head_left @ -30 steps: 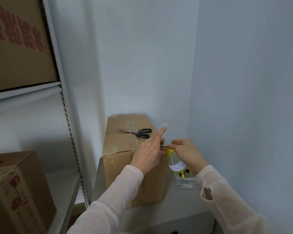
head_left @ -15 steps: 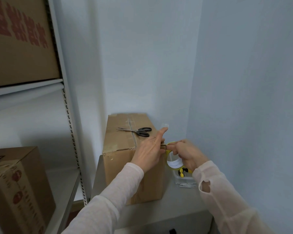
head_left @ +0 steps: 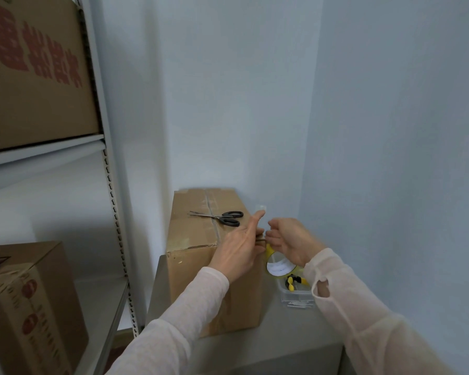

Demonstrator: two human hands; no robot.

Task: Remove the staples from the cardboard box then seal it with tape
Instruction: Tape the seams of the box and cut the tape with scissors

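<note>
Nearest us, on the grey worktop [head_left: 268,345], stands one clear container [head_left: 295,296] with a yellow-and-black tool in it; its other contents are too small to read. Just above it our right hand [head_left: 290,239] curls round the single tape roll [head_left: 278,267], which hangs under the palm. Our left hand [head_left: 238,247] lies against the near right top edge of the cardboard box [head_left: 198,239], forefinger straight, the other fingers seemingly pinching the short tape strip [head_left: 260,238] drawn between the hands.

The box sits on the worktop, its long axis running away from us, and the centre seam follows that axis. So the seam lies to the left of both hands and beyond them, with the left hand nearer. We judge the strip must swing leftward to meet it. One pair of scissors [head_left: 222,216] lies across that seam, farther back. Two more boxes, one low [head_left: 25,307] and one high [head_left: 33,77], sit on the shelving at left: three boxes in all.
</note>
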